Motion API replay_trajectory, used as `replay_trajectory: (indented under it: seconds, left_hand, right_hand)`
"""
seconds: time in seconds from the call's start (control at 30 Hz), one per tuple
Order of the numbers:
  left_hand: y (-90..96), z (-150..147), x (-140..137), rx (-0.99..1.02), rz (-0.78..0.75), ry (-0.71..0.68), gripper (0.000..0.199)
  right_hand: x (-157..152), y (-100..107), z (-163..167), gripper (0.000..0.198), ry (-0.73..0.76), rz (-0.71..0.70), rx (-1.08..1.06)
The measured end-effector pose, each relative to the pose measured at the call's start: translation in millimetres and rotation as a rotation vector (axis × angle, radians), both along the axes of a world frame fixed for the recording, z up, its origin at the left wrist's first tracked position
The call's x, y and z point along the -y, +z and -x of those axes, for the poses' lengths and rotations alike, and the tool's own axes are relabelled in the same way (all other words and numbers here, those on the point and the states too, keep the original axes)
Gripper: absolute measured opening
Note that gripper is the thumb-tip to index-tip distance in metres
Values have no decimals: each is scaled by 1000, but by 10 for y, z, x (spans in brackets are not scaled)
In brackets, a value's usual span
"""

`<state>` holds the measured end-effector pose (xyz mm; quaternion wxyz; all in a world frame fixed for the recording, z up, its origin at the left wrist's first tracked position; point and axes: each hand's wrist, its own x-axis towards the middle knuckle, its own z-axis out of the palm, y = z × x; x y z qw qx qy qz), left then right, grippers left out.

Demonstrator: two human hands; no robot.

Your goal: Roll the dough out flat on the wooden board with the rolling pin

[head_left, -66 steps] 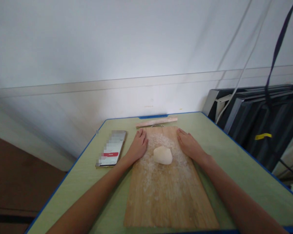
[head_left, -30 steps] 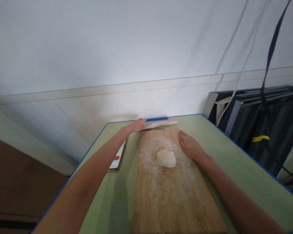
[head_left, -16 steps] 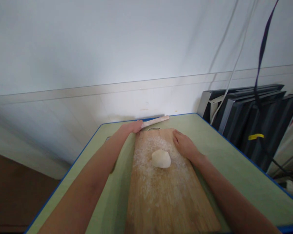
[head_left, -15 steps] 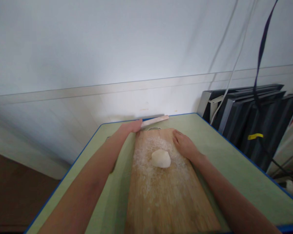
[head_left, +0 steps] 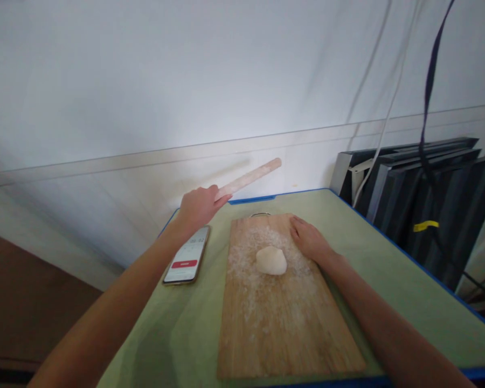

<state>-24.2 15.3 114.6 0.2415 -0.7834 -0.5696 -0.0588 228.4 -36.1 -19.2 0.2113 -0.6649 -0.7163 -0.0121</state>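
My left hand (head_left: 201,206) is closed round one end of a floury wooden rolling pin (head_left: 253,177), raised off the table and slanting up to the right. My right hand (head_left: 309,238) rests on the far right corner of a wooden cutting board (head_left: 275,328); its fingers curl over the edge, with the fingertips partly hidden. On the board lies a pale lump of dough (head_left: 271,261), touched by neither hand, with flour scattered about it. Below my left wrist a phone (head_left: 188,258) lies face up, its top partly covered by my arm.
The green table (head_left: 355,237) has a blue edge and stands against a white wall (head_left: 165,81). Dark flat panels (head_left: 420,199) lean at the right, with a black strap (head_left: 432,75) and a white cable hanging before them. A metal handle (head_left: 261,214) shows at the board's far end.
My left hand has lifted the rolling pin from the table's back edge and drawn it left. The phone, mostly covered before, now shows. My right hand stays on the board's corner.
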Motion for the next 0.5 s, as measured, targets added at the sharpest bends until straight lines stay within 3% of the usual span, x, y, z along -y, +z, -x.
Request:
replay_trajectory:
  seconds: [0.2,0.33,0.5]
  left_hand:
    - [-348,118,522,48,144,-12,61]
    - [-587,95,639,70,239,-10,56]
    - [-700,96,700,80,261,-24,58]
  right_hand:
    - [-3,4,-4,42,13,34,7]
    - [13,20,-1,40,27,33,3]
    - [40,39,-1,36,10,42,-23]
